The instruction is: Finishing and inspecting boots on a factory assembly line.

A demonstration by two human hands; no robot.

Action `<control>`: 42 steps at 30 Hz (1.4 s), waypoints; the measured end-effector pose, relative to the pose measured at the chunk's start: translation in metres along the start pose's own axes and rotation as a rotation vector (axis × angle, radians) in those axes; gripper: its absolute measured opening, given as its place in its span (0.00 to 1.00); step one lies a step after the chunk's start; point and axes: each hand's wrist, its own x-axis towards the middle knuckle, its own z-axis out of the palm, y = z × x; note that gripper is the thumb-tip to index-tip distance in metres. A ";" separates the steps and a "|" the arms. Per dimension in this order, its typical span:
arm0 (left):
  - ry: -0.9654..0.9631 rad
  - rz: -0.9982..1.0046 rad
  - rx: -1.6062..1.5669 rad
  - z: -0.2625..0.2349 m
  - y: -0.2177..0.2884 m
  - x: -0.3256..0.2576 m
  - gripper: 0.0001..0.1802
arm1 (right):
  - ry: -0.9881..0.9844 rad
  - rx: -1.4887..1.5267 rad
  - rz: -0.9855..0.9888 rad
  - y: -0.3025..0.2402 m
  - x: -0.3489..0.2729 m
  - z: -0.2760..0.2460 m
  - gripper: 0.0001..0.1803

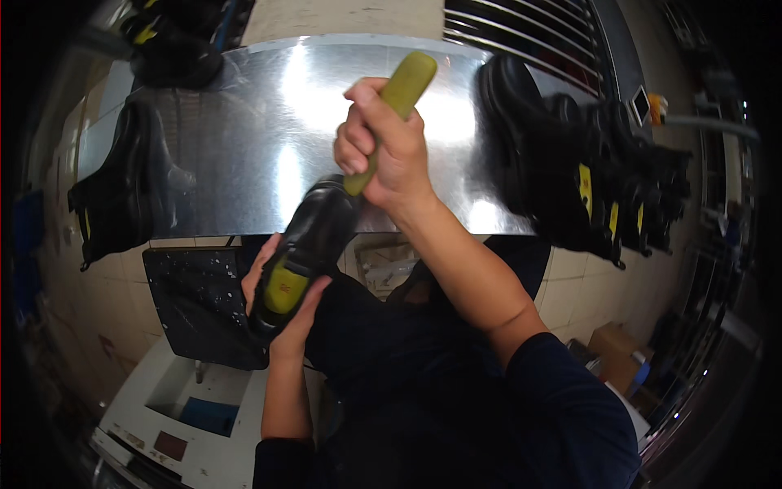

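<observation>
My left hand (298, 328) grips a black shoe or boot (316, 230) from below, near its opening. Inside that opening a yellow-green patch with a small dark mark shows. The boot's toe points up toward the metal table's near edge. My right hand (389, 151) is closed in a fist around a long olive-green bar (412, 80) with rounded ends; its exact kind I cannot make out. The bar's lower end is right beside the boot's toe, and whether they touch is unclear.
A shiny metal table (236, 130) lies ahead. One black boot (118, 191) lies at its left, and several more boots (562, 163) are lined up at its right. More dark footwear (175, 53) sits at the far left. A black speckled board (195, 301) stands by my left arm.
</observation>
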 end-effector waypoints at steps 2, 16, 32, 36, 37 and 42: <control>0.053 -0.037 0.072 0.002 0.008 -0.001 0.45 | -0.023 0.029 -0.033 0.000 -0.005 -0.003 0.12; 0.221 -0.155 0.143 0.033 0.057 0.020 0.29 | -0.042 0.072 -0.249 0.016 -0.011 -0.016 0.14; -0.381 0.298 0.110 -0.002 0.060 0.130 0.39 | -0.020 -0.481 -0.173 -0.034 -0.048 -0.065 0.18; -0.068 0.115 0.039 0.028 0.056 0.110 0.56 | 0.001 -0.173 0.069 -0.018 -0.062 -0.076 0.20; -0.062 0.107 -0.051 0.033 0.064 0.091 0.64 | 0.021 -0.164 0.103 -0.014 -0.075 -0.072 0.21; 0.397 -0.110 -0.270 0.028 0.038 0.027 0.45 | -0.273 -0.145 0.252 0.037 -0.131 -0.034 0.21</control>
